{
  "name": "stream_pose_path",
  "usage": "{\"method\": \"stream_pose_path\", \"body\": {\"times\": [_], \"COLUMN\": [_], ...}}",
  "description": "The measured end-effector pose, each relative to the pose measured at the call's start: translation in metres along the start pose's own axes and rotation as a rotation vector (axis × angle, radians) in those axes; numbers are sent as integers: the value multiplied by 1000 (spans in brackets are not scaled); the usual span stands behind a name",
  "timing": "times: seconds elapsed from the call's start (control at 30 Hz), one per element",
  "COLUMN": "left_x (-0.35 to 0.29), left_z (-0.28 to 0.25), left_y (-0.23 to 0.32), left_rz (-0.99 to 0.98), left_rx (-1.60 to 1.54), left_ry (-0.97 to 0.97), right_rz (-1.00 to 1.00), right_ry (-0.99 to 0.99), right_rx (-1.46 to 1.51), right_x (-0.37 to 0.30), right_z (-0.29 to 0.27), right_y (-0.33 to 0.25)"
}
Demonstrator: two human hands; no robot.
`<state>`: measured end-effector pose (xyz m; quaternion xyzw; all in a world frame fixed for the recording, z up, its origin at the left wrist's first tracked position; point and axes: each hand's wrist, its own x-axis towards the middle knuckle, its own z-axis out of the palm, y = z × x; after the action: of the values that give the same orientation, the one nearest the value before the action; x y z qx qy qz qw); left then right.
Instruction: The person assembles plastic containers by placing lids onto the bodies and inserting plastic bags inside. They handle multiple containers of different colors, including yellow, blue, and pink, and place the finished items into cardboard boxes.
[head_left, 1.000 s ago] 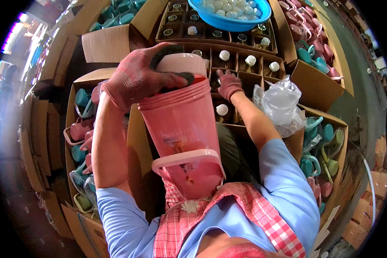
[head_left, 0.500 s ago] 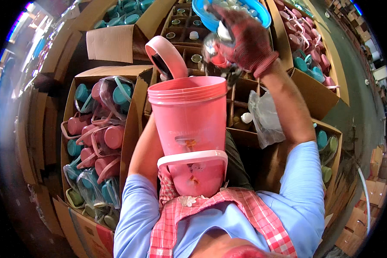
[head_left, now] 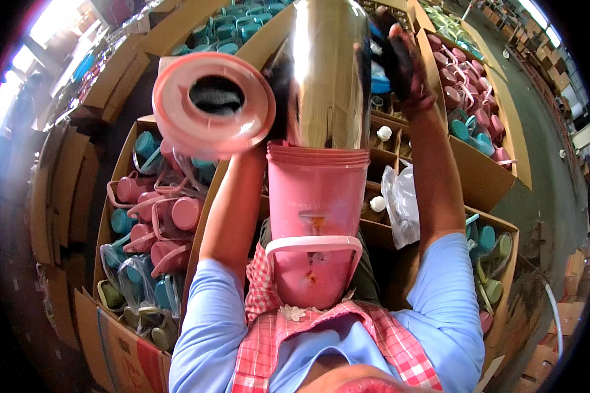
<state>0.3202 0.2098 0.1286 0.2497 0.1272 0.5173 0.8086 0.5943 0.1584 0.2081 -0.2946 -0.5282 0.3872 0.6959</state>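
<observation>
A pink flask casing (head_left: 318,196) with a bail handle stands upright against my apron. Directly over its threaded mouth rises a shiny silver flask liner (head_left: 328,78), its upper end cut off by the frame edge. My left hand (head_left: 278,95), in a dark glove, is closed at the liner's left side and partly hidden. It also carries a pink ring-shaped collar (head_left: 167,98), with black glove fabric showing through the hole. To the liner's right, my gloved right hand (head_left: 400,69) is raised with fingers apart; whether it touches the liner is unclear.
Cartons of pink and teal flasks (head_left: 187,213) flank me on the left, with another (head_left: 469,98) at the far right. Ahead is a divided carton (head_left: 387,157) with white-capped liners. A clear plastic bag (head_left: 403,203) hangs over its edge.
The silver liner now stands over the casing's mouth. My right hand has left the blue basin area and opened beside the liner. The collar has moved left and turned its hole toward me.
</observation>
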Motion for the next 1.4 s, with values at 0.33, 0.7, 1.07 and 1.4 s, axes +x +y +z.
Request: {"method": "stream_pose_path", "body": {"times": [0.33, 0.7, 1.07, 1.4], "left_x": [-44, -38, -91, -86], "left_z": [-18, 31, 44, 55], "left_y": [7, 46, 18, 16], "left_rz": [-30, 325, 411, 552], "left_rx": [2, 77, 770, 909], "left_ry": [-31, 14, -386, -408], "right_rz": [451, 411, 340, 14], "right_ry": [-648, -776, -112, 67], "right_rx": [14, -1050, 879, 764], "right_x": [-73, -64, -120, -150], "right_z": [52, 98, 60, 25], "right_y": [0, -23, 31, 98]}}
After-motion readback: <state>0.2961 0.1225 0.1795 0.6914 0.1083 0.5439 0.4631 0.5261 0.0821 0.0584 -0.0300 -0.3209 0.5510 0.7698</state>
